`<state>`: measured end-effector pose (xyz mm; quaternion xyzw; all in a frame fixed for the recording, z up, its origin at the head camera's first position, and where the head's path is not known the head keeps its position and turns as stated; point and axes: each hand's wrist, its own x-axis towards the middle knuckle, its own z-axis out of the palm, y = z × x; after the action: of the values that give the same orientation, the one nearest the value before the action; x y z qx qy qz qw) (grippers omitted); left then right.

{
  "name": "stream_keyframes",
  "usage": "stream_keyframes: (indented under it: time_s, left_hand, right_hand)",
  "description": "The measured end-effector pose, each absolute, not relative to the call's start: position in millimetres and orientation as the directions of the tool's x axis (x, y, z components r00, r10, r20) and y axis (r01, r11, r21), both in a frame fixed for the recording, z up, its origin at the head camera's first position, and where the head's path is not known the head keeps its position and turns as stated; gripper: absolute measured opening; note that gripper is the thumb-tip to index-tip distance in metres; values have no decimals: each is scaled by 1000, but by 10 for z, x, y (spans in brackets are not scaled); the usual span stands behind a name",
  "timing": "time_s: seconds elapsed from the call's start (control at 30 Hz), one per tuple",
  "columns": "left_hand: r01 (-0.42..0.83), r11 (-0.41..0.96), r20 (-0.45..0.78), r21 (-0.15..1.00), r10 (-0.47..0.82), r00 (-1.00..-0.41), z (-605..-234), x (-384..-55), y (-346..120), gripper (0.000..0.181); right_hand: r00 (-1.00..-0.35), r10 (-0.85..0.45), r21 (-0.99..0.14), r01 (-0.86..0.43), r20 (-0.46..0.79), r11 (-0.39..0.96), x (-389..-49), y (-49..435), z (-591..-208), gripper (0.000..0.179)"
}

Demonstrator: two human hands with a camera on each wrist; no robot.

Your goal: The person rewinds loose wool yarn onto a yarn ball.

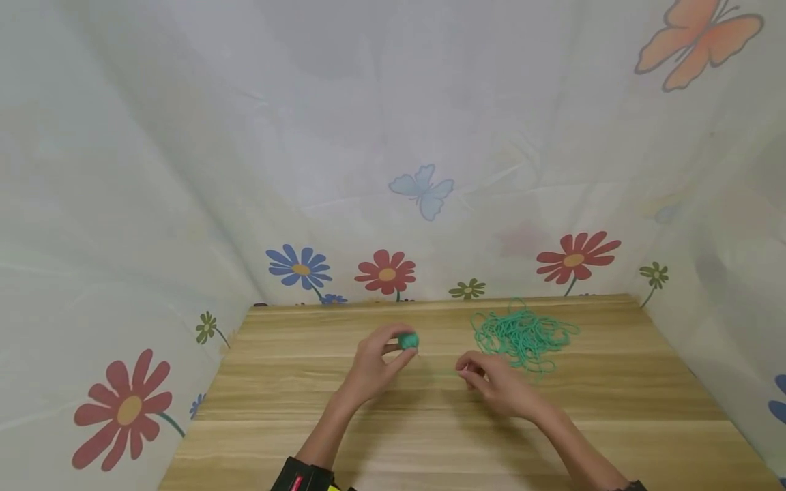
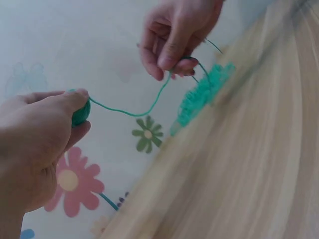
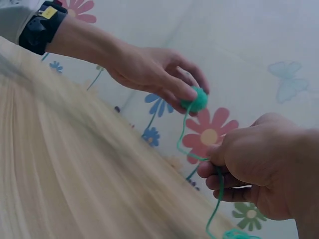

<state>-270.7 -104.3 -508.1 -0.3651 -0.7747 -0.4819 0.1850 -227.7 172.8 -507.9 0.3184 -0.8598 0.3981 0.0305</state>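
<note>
A small ball of green yarn [image 1: 408, 340] is held between the thumb and fingers of my left hand [image 1: 376, 363], above the wooden table. To its right, my right hand [image 1: 496, 383] pinches the yarn strand [image 3: 180, 141] between thumb and fingertips. In the left wrist view the strand [image 2: 130, 114] sags slackly from the ball to the right hand. Past the right hand it runs on toward a loose, tangled heap of green yarn [image 1: 525, 335] on the table. The left fingers hide part of the ball.
The wooden table [image 1: 276, 395] reaches back to a pale curtain [image 1: 331, 136] printed with flowers and butterflies, which also encloses both sides. A dark band [image 3: 42, 27] is worn on the left wrist. The yarn heap lies near the table's back right.
</note>
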Motion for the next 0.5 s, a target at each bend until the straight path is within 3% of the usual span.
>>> stream_keyframes:
  time_s: [0.23, 0.5]
  left_hand:
    - [788, 78, 747, 611, 272, -607, -4635, -2437, -993, 39]
    - [725, -113, 726, 680, 243, -643, -4475, -2336, -920, 39]
  right_hand:
    - [-781, -559, -672, -575, 279, 467, -2144, 2001, -4881, 20]
    - [-728, -632, -663, -614, 266, 428, -2086, 2082, -4759, 17]
